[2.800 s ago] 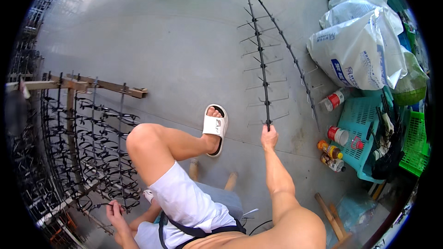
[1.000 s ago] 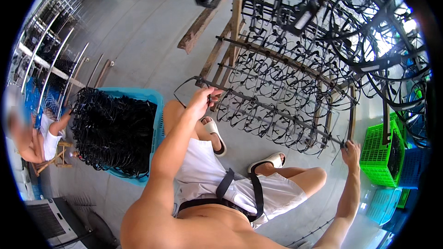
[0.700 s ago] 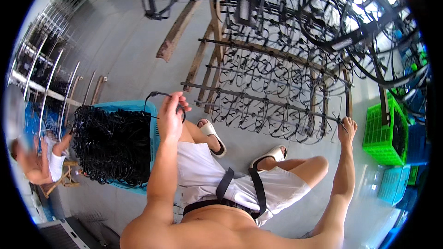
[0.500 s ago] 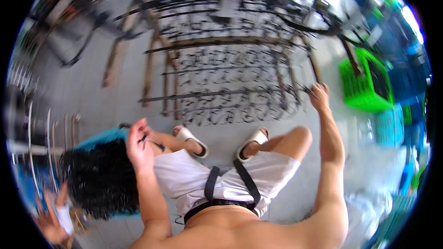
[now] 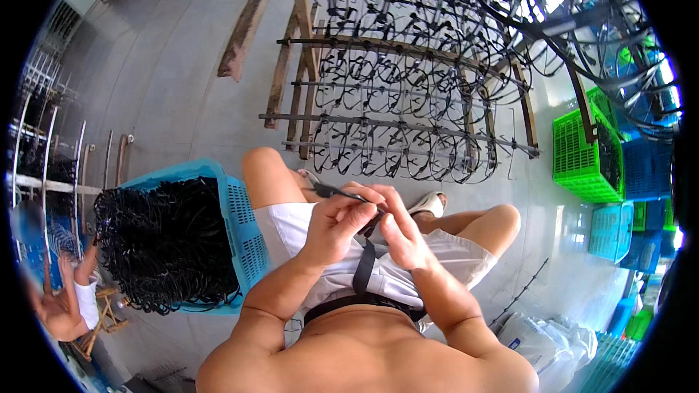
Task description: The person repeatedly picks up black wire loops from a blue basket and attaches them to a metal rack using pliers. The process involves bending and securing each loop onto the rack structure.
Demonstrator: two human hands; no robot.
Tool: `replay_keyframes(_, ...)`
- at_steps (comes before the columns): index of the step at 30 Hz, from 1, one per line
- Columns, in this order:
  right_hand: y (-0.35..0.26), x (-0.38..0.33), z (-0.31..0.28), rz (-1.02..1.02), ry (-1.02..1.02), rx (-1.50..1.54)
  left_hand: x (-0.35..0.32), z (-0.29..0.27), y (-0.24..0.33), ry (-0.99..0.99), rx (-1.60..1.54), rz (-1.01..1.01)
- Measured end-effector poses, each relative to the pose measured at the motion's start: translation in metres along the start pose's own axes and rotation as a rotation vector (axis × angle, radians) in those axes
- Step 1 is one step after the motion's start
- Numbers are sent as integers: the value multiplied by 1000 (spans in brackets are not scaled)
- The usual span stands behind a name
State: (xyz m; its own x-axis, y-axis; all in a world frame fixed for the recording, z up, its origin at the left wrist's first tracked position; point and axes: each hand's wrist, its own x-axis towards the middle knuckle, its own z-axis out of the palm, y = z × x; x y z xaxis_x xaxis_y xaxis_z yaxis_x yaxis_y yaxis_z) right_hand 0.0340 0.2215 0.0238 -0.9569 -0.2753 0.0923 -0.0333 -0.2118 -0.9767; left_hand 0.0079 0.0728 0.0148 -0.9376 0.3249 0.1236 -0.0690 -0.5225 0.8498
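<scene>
At the far left we see a co-worker (image 5: 69, 302) seated on a low wooden stool (image 5: 109, 313). Next comes a blue basket (image 5: 251, 236), heaped to its rim with a tangle of black strips (image 5: 167, 240); its right edge is just beside the person's left knee. Further right stands a wooden rack (image 5: 300, 0), with rows of looped black parts (image 5: 397, 142) hanging from its bars.

In front of the rack's near edge, above the lap, we find the left hand (image 5: 335, 229) pinching a slim black piece (image 5: 329, 191), one end poking out leftward past the fingers. The right hand (image 5: 400, 233) meets it, fingers bent and closed on the same piece, though much of the contact is hidden.

We judge the piece light, smooth and springy, perhaps a little slippery, its thin ends easily bent. We would hold it by fingertips near the middle, without squeezing hard. To the right, a green crate (image 5: 582, 153) stands on the floor.
</scene>
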Motion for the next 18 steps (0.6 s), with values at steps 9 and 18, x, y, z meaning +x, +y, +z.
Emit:
replay_keyframes(9, 6, 23, 45, 408, 122, 796, -6, -29, 6, 51, 1069, 796)
replay_keyframes(18, -5, 79, 48, 91, -30, 1079, -9, -36, 21, 32, -411, 272)
